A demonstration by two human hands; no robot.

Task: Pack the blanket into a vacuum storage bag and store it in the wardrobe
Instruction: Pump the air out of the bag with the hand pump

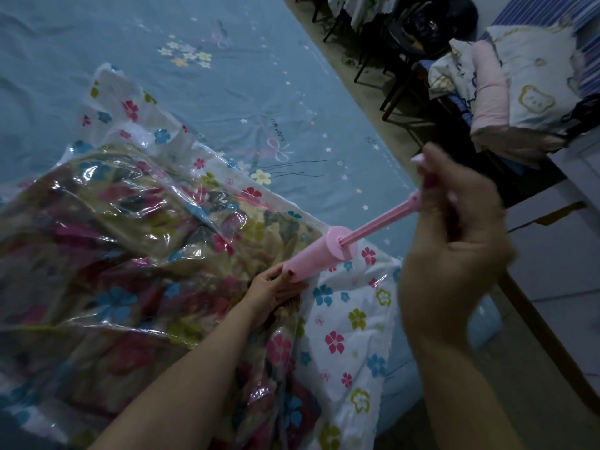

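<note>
Rightward, pump (319, 254) w/ rod out, near bag (341, 319) edge.

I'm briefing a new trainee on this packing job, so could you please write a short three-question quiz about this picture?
1. True or false: the blanket is already inside the storage bag.
2. Which hand holds the barrel of the pink pump down on the bag? A) left B) right C) neither
3. Fill in: the right hand grips the pump's ____, whose rod is drawn out of the barrel.

Key: 1 true. 2 A, the left hand, fingers around the barrel's lower end. 3 handle. The bag lies on the blue bed sheet.
</note>
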